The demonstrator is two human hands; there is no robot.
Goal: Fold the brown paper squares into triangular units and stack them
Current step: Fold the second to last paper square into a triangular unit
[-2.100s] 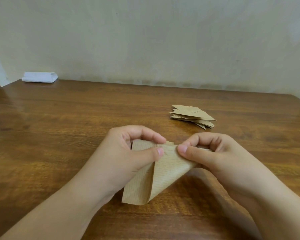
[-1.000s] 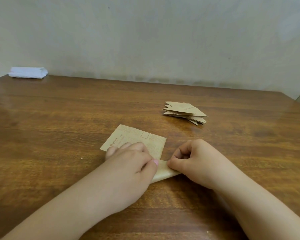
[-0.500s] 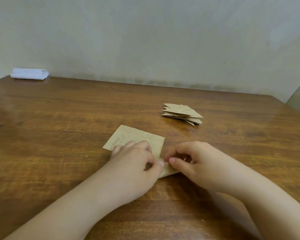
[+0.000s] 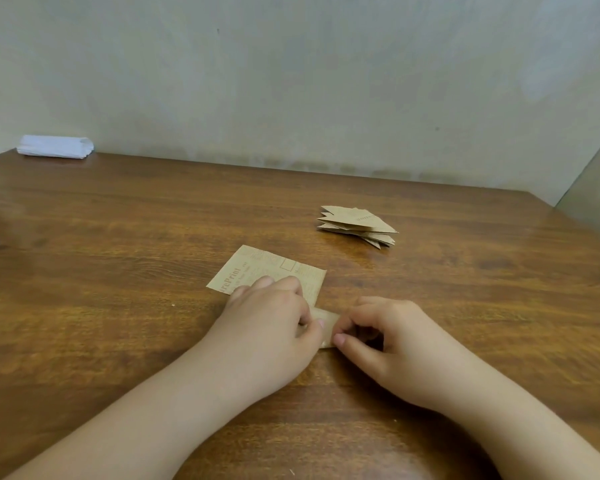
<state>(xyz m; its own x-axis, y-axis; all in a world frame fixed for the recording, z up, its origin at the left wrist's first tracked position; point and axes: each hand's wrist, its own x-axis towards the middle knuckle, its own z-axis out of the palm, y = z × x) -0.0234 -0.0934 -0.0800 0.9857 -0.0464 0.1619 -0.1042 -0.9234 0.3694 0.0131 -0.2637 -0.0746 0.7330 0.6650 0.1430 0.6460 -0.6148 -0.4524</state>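
A brown paper square (image 4: 271, 268) with printed text lies flat on the wooden table (image 4: 118, 237). Its near edge is folded over into a small flap (image 4: 328, 318). My left hand (image 4: 271, 317) presses down on the sheet, fingers on top and thumb at the flap. From the right, my right hand (image 4: 388, 337) pinches the flap between thumb and forefinger. My hands hide most of the fold. A stack of folded brown triangular units (image 4: 357, 225) sits farther back and to the right, apart from both hands.
A folded white cloth (image 4: 54, 146) lies at the table's far left corner, against the pale wall (image 4: 291, 81). The table's right edge runs at the far right. Bare wood surrounds the paper and the stack.
The paper, held up between both hands two seconds ago, now lies flat on the table. Since then my hands have stayed at its near edge, with the right fingers shifting along the flap.
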